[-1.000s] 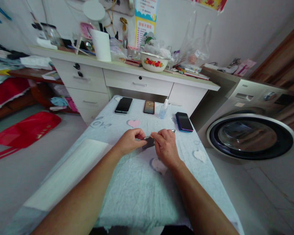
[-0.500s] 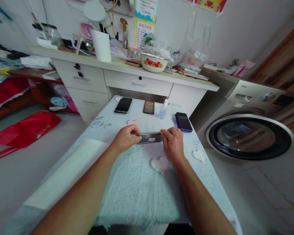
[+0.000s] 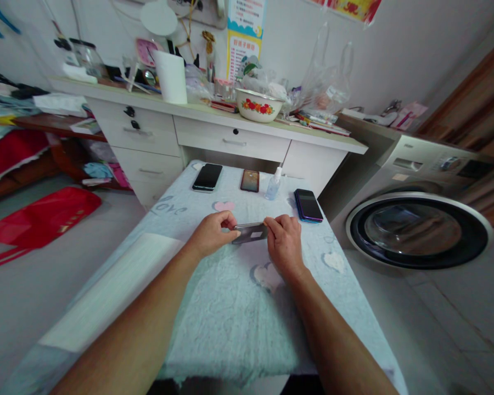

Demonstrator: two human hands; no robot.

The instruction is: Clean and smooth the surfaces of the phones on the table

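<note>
A grey phone [image 3: 249, 233] is held on edge, slightly tilted, above the cloth between both hands. My left hand [image 3: 214, 233] pinches its left end, and my right hand [image 3: 285, 241] grips the right end with fingers pressed together. Behind them on the cloth lie a black phone [image 3: 208, 177] to the left and a small brown-screened phone [image 3: 250, 180] in the middle. A clear spray bottle [image 3: 274, 185] stands beside that one. To the right rests a stack of dark phones [image 3: 308, 205].
The table [image 3: 230, 323] has a pale blue cloth with a white strip [image 3: 115, 291] along its left. Behind is a desk [image 3: 214, 112] bearing a paper roll [image 3: 170, 78] and a flowered bowl [image 3: 259, 105]. A washing machine [image 3: 420, 159] stands at right, a red bag [image 3: 45, 216] on the floor at left.
My right hand has shifted slightly left, and the held phone has turned a little, its right end now nearer my left hand. My left hand has barely moved.
</note>
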